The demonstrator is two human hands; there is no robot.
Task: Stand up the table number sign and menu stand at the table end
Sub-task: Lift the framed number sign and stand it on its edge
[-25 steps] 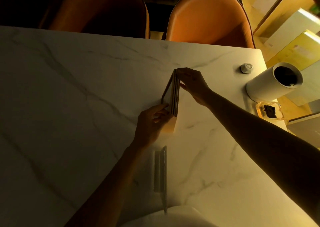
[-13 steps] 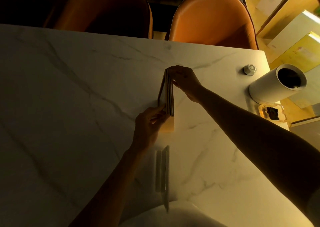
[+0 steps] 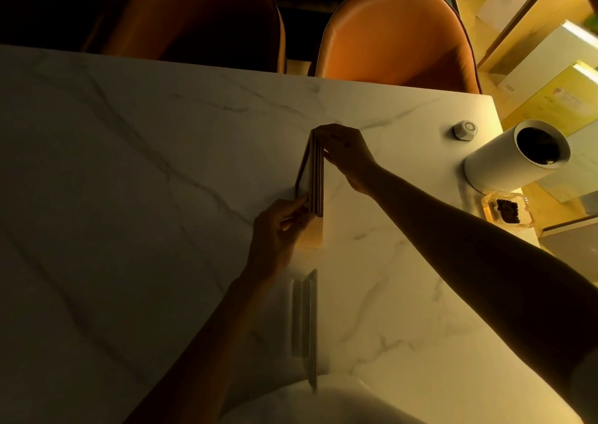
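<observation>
Marble tabletop (image 3: pixel 136 216) carries the menu stand (image 3: pixel 313 177) upright at centre; the right hand (image 3: pixel 348 155) pinches its far end, the left hand (image 3: pixel 278 232) grips the near end. An acrylic sign holder (image 3: pixel 307 320) stands at 6 o'clock.

We have drawn the upright menu stand (image 3: pixel 313 174) a little toward the left across the marble table (image 3: pixel 129 197). Our right hand (image 3: pixel 348 155) has moved with its far end, our left hand (image 3: pixel 278 229) with its near end.
</observation>
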